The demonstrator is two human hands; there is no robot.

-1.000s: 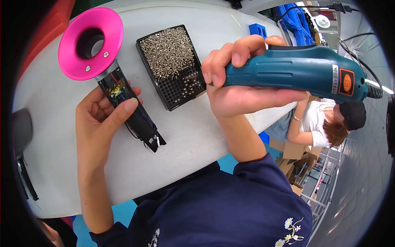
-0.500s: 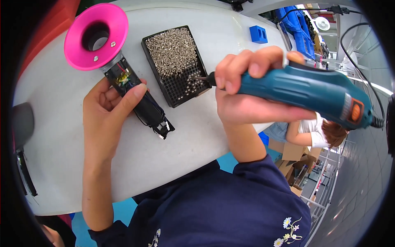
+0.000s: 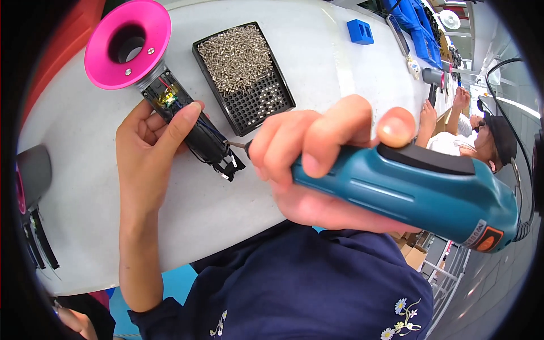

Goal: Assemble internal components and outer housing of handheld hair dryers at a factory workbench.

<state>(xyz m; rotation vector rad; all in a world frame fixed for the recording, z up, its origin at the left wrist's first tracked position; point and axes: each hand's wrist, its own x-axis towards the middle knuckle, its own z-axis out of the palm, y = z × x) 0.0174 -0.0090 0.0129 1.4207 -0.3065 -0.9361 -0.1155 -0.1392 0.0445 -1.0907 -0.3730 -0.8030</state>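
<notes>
My left hand (image 3: 150,141) is closed around the black handle of a partly assembled hair dryer (image 3: 198,136). Its pink round head points away from me, and wires show in the uncovered handle. My right hand (image 3: 300,150) grips a teal electric screwdriver (image 3: 385,184), with the thumb on top along its black lever. The screwdriver's thin bit reaches the side of the handle near its lower end; whether a screw is on the tip is too small to tell. Beyond the handle lies a black screw tray (image 3: 246,116), heaped with small silver screws (image 3: 235,56), several standing in its holes.
A blue block (image 3: 360,32) and a phone (image 3: 398,34) lie at the far right of the white table (image 3: 317,73). Another grey dryer (image 3: 34,175) sits at the left edge, a red bin (image 3: 59,54) behind. A co-worker in a black cap (image 3: 501,136) is at the right.
My right hand has brought the screwdriver left and nearer, from the screw tray to the dryer handle. The left hand keeps its hold. The view has shifted slightly.
</notes>
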